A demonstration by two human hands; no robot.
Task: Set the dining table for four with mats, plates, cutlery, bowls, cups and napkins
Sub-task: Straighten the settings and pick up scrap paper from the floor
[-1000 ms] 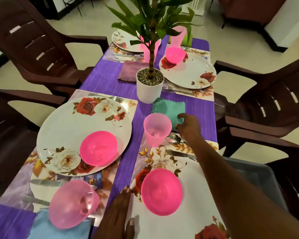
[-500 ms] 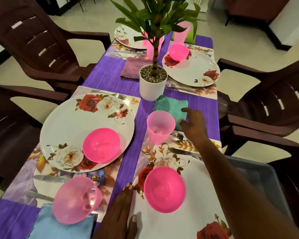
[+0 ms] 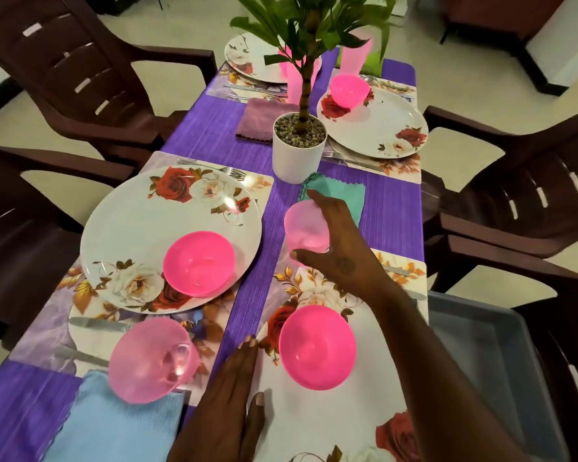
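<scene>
One pink cup stands upright on the table just beyond my near plate, my right hand spread wide over its far side, thumb below, not closed; left hand rests flat.

Crowded table, with open lanes only along the purple cloth.

From the near pink cup, the white plant pot stands at 12 o'clock with its leaves spreading above, and the teal napkin lies flat between them. At 3 o'clock a bare strip of purple tablecloth runs to the table edge. At 9 o'clock a narrow purple strip separates the cup from the large floral plate and its pink bowl. At 6 o'clock another pink bowl sits on the near plate. Brown chairs close in both long sides, and a grey bin sits at 4 o'clock.
</scene>
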